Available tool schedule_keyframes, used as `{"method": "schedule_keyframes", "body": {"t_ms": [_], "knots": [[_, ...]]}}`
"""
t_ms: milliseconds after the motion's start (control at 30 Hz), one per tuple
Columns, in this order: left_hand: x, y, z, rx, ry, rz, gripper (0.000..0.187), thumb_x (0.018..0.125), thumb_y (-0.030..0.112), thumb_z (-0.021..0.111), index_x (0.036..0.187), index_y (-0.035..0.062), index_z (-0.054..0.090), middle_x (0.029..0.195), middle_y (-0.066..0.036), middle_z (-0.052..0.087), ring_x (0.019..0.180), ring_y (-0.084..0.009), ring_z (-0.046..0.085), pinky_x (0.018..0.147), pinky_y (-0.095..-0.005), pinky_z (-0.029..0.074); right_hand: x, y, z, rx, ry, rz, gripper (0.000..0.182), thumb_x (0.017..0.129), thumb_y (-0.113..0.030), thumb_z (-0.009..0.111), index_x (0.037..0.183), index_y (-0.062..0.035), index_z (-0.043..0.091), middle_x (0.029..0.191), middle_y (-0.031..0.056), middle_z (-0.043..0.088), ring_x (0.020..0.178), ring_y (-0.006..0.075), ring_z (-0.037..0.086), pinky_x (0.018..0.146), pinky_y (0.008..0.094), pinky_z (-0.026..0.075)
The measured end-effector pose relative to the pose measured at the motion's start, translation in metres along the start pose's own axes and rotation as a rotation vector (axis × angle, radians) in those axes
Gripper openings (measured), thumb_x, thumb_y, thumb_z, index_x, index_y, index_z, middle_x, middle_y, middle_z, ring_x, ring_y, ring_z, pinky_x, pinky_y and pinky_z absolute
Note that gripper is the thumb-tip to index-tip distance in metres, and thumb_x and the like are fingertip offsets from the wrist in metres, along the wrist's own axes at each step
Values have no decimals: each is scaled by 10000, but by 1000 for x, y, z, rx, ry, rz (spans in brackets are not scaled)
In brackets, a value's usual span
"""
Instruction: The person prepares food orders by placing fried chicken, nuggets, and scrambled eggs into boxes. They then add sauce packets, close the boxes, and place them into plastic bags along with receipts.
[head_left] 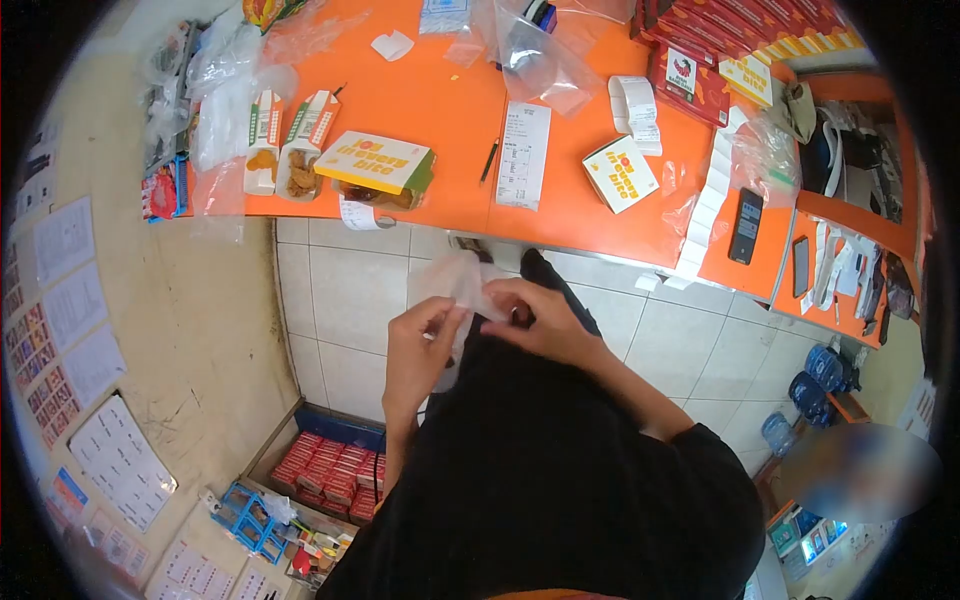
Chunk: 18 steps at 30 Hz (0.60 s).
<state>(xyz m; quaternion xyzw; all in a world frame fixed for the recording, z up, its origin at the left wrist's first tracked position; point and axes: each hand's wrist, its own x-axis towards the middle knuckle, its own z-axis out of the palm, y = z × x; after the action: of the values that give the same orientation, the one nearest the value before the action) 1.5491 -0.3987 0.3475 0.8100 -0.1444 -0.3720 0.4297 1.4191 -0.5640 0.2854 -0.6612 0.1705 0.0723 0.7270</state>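
A thin, translucent plastic bag hangs in front of my body, below the counter's edge. My left hand pinches its left side between thumb and fingers. On the other side my right hand grips the bag's upper right edge, fingers curled. Nothing can be made out inside the bag. Beyond my hands, on the orange counter, stands a yellow and white food box with its front partly open and brown food within. Two slim cartons with fried pieces lie left of it.
A long receipt and a pen lie mid-counter. Farther right are a smaller box, a phone and stacked red boxes. Loose plastic bags pile at the left. A crate of red packets sits on the floor.
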Motion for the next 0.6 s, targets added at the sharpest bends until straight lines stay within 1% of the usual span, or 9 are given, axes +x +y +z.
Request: {"method": "schedule_keyframes", "body": {"t_ms": [33, 133, 267, 333, 400, 433, 500, 533, 600], "knots": [[-3, 3, -8, 68, -61, -51, 116, 896, 94, 697, 910, -20, 688, 690, -62, 593, 601, -88, 543, 511, -264, 442, 5, 6, 1, -17, -42, 64, 501, 737, -158, 845, 1176, -79, 616, 1207, 135, 576, 992, 265, 583, 883, 383, 466], [-4, -1, -30, 183, -146, 137, 113, 881, 86, 705, 924, -18, 698, 761, -92, 648, 659, -116, 596, 581, -268, 482, 24, 7, -12, -524, 638, -355, 392, 746, -107, 824, 1098, -85, 654, 1056, 116, 593, 885, 248, 591, 767, 338, 485], [2, -16, -30, 183, -98, 374, 91, 855, 60, 706, 924, 1, 713, 824, -112, 685, 722, -161, 651, 663, -289, 515, 17, 2, 27, -561, 739, -415, 249, 726, -86, 811, 832, -25, 595, 681, 61, 547, 574, 245, 539, 603, 298, 477], [-4, -18, -32, 40, -79, 180, 87, 824, 64, 722, 899, 21, 720, 819, -113, 689, 748, -176, 669, 687, -301, 525, 8, -13, 48, -191, 463, -196, 266, 780, -176, 803, 829, -36, 583, 749, 77, 602, 667, 192, 600, 651, 291, 492], [-5, -52, -30, 102, -43, 109, 88, 772, 92, 751, 765, 48, 675, 732, -83, 658, 702, -162, 641, 664, -307, 515, 3, -40, 58, -103, 261, -54, 475, 796, -371, 805, 1057, -17, 627, 1060, 141, 633, 1023, 237, 595, 927, 389, 470], [-3, -42, -31, -15, -126, -33, 235, 738, 129, 778, 651, 65, 568, 647, -43, 607, 638, -122, 569, 620, -291, 483, 9, -4, 66, -375, 181, -100, 534, 787, -379, 817, 1117, -5, 625, 1180, 180, 604, 1150, 248, 552, 1003, 408, 433], [6, -44, -41, -75, -154, 69, 293, 753, 73, 731, 627, 64, 467, 577, 21, 463, 605, -60, 417, 545, -264, 392, 27, -18, 63, -88, 202, -271, 449, 812, -285, 805, 1118, -4, 635, 1118, 148, 655, 1067, 230, 617, 945, 379, 484], [10, -40, -54, -51, -215, 108, 303, 755, 60, 732, 628, 61, 457, 576, 28, 441, 605, -53, 402, 536, -252, 376, 31, -5, 66, 147, 99, -75, 401, 822, -242, 798, 1105, -4, 640, 1067, 128, 674, 1016, 214, 642, 900, 363, 512], [17, -44, -74, -18, -223, 206, 315, 766, 46, 729, 621, 55, 450, 576, 36, 432, 599, -46, 393, 524, -236, 358, 40, -8, 66, -63, 142, -148, 339, 836, -182, 780, 1090, -4, 645, 1004, 100, 681, 950, 180, 654, 834, 331, 532]]}}
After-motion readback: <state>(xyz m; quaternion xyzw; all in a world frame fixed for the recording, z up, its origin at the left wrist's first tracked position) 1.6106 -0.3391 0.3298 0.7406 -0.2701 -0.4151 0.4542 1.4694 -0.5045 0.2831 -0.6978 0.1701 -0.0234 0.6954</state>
